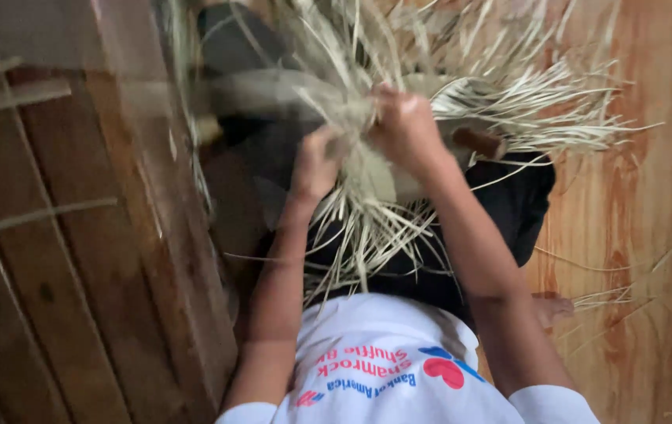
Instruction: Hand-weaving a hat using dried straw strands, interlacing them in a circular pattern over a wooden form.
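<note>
Both hands work a half-woven straw piece (pixel 375 169) at upper centre of the frame, held over the lap. Left hand (pixel 316 161) pinches loose pale strands at the piece's left side, fingers closed. Right hand (pixel 406 122) is fisted shut on a bunch of strands just above it. Loose straw ends (pixel 524 94) fan out to the upper right over the wooden floor (pixel 650 235). Frame is blurred. Judgement: keep strands taut and flat, pull evenly so the weave stays tight
</note>
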